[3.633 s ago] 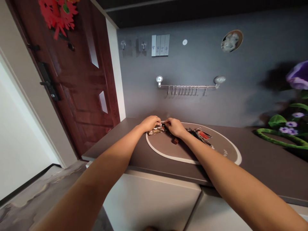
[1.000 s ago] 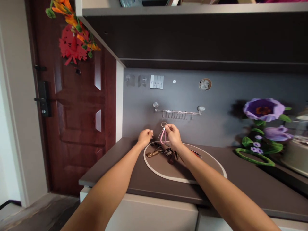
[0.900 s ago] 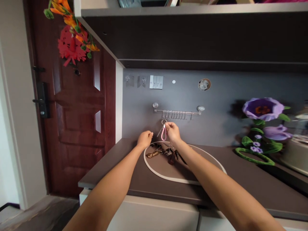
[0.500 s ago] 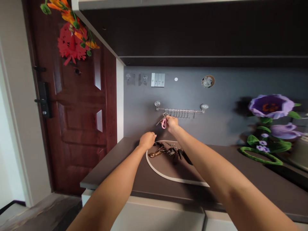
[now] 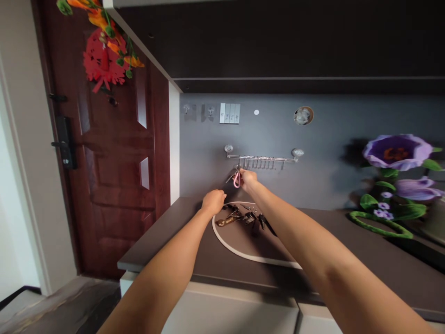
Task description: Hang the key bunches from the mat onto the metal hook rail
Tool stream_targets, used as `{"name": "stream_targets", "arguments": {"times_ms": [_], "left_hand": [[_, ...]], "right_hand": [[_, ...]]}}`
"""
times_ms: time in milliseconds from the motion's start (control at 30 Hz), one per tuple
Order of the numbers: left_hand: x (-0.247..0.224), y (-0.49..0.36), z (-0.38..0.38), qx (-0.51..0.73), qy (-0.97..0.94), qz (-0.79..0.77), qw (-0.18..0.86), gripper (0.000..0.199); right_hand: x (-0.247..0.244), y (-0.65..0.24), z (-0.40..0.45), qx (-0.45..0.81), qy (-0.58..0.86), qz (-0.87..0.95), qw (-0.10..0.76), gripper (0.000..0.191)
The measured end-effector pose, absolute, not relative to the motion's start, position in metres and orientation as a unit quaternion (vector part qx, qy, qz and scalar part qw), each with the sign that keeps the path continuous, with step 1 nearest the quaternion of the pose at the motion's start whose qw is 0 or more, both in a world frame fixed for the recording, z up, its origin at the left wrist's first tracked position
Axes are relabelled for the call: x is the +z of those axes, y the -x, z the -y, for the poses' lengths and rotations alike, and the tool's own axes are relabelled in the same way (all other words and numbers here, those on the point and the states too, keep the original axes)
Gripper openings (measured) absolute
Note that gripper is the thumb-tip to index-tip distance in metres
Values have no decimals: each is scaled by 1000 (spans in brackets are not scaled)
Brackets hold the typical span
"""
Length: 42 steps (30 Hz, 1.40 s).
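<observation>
Gripping a pink-looped key ring [image 5: 237, 180] between the fingertips of the right hand [image 5: 249, 179], near centre, just below the hook rail [image 5: 262, 158]'s left end. Could snag on a hook, or slip from so small a pinch. Curling together the fingers of the left hand [image 5: 213, 202], lower down. Below, showing keys [image 5: 249, 217] on a pale-rimmed mat [image 5: 243, 255], dark counter [image 5: 160, 236] beneath; at left, a red-brown door [image 5: 121, 185].
</observation>
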State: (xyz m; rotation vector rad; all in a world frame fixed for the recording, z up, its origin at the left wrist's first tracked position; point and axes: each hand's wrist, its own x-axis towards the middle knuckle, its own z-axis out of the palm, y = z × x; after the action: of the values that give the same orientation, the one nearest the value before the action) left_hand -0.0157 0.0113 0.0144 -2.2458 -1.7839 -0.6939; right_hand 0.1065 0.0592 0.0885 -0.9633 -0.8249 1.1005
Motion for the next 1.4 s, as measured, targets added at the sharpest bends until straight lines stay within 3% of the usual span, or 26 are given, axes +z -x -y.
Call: {"name": "stream_targets", "arguments": {"times_ms": [467,633,767,900,1233,1400], "left_hand": [[13,21,-13,-222,764,601,79,27],[12,21,-14,-231,763,602,46,24],[11,22,-15,-246,768,590,36,23],[10,22,-16,-258,773,579,26,22],[7,23,-20,-248,810,531,29,23],[4,21,-22,-217,825,522,32,22]], "right_hand": [[69,-121,-57,466,407,456,640,22],[61,-128,-55,479,387,473,630,16],[52,-131,-57,447,401,485,636,10],[46,-134,-49,400,434,495,637,15],[21,-143,-16,266,550,552,568,26],[6,-147,-13,198,538,671,470,17]]}}
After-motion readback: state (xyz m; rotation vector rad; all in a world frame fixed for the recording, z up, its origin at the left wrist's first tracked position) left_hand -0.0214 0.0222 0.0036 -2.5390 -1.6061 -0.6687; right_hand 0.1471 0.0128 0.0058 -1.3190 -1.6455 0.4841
